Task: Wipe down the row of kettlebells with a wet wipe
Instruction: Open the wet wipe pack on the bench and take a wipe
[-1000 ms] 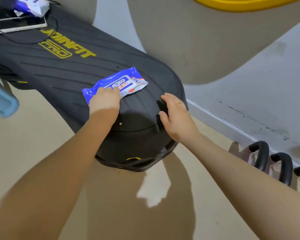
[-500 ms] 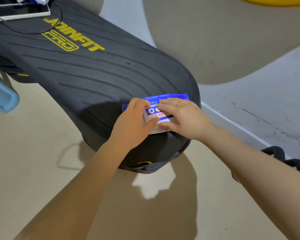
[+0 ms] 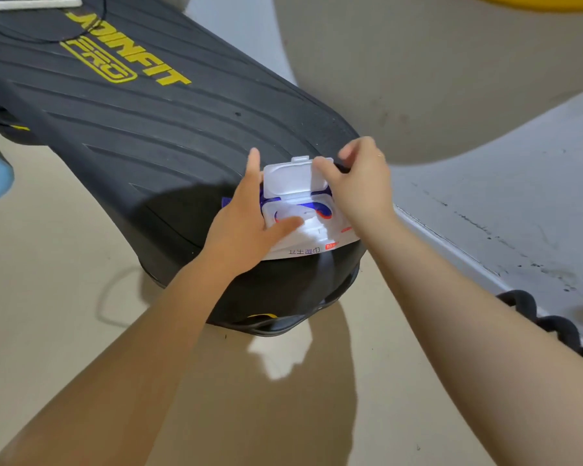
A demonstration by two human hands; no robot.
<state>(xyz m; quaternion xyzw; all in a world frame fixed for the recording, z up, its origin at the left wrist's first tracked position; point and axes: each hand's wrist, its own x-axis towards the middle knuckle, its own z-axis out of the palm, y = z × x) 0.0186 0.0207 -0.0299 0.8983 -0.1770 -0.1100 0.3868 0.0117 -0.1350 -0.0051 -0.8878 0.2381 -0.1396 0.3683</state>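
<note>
- Both hands are working on the blue-and-white soft plastic pack of wet wipes [image 3: 312,230], which is lying on the rounded near end of the black ribbed exercise platform with yellow lettering [image 3: 142,129], at the centre of the frame.
- Left hand [image 3: 246,223] is pressing flat on the pack's left side, fingers spread wide and thumb lying across the dispensing opening, so it is pinning the pack rather than gripping it.
- Right hand [image 3: 357,186] is pinching the edge of the white hinged plastic lid [image 3: 293,178] between narrow fingertips and holding it tipped up towards the top of the frame.
- Half a second ago that lid was shut under both hands, and a second ago the pack was sitting further up the platform; it is now lying at the near edge and standing open.
- Opening looks exposed, though I cannot tell whether a wipe is already poking out, as the area is bright and blurred.
- Judging by this, the task is only just starting: a wipe is yet to be pulled, and no wiping is under way.
- Black curved handles of the kettlebells [image 3: 552,326] are showing at the lower right of the frame, beside the base of the grey wall [image 3: 485,210], well apart from both hands and untouched.
</note>
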